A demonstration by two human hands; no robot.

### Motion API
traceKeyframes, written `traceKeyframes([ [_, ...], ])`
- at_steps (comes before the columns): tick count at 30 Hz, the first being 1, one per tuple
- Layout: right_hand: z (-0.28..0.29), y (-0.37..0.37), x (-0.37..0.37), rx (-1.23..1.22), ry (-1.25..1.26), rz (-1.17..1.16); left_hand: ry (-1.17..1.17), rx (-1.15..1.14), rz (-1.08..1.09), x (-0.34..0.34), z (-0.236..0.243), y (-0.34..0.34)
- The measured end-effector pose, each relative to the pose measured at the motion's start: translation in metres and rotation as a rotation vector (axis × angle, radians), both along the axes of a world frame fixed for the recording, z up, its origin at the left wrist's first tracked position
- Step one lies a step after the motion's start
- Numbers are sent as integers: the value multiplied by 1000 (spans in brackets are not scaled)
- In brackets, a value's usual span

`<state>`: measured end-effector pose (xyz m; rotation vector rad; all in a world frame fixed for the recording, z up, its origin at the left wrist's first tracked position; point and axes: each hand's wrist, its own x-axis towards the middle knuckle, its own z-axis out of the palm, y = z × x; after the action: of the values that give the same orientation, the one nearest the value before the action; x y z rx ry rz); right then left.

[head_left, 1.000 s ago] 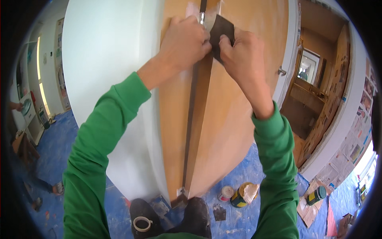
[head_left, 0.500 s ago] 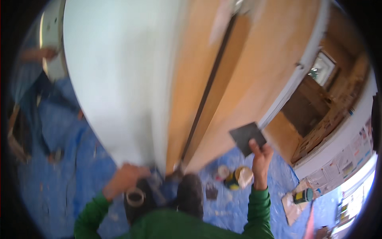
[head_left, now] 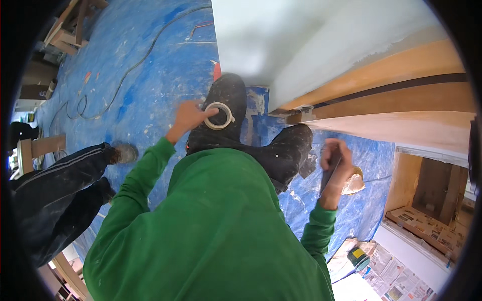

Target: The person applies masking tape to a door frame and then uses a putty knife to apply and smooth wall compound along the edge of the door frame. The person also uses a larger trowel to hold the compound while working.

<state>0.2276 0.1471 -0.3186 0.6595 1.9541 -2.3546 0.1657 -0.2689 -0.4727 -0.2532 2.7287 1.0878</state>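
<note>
At my left thigh, my left hand (head_left: 191,119) is closed on a cream roll of tape (head_left: 231,119), a finger reaching over its rim. The roll is in front of my dark, stained trousers (head_left: 226,90). Out to the right, my right hand (head_left: 339,159) is closed around a thin dark grey square sheet (head_left: 327,179), now seen nearly edge-on and partly hidden by the fingers. Its material is not clear. Below that hand, on the floor, stands an open tub (head_left: 355,181), partly covered by my wrist.
A pale panel (head_left: 301,45) and orange-brown boards (head_left: 391,100) with a dark groove rise ahead and right. Blue sheeting (head_left: 150,85) with a cable (head_left: 131,67) covers the floor. A person's legs (head_left: 65,173) are at the left. A green can (head_left: 358,258) stands on newspaper (head_left: 396,273).
My view has swung down and turned, and the panel now lies to the right. My left hand has come onto the tape roll. My right hand has lowered, turning the dark sheet edge-on.
</note>
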Motion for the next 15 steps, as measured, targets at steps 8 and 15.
traceKeyframes([
  [8, -31, -89, -20, 170, 49, 408, -170, 782, 227, -20, 82, 61],
  [15, 49, -91, -43, -42, 329, 240, -229, 1152, -113, -31, 159, 153],
])
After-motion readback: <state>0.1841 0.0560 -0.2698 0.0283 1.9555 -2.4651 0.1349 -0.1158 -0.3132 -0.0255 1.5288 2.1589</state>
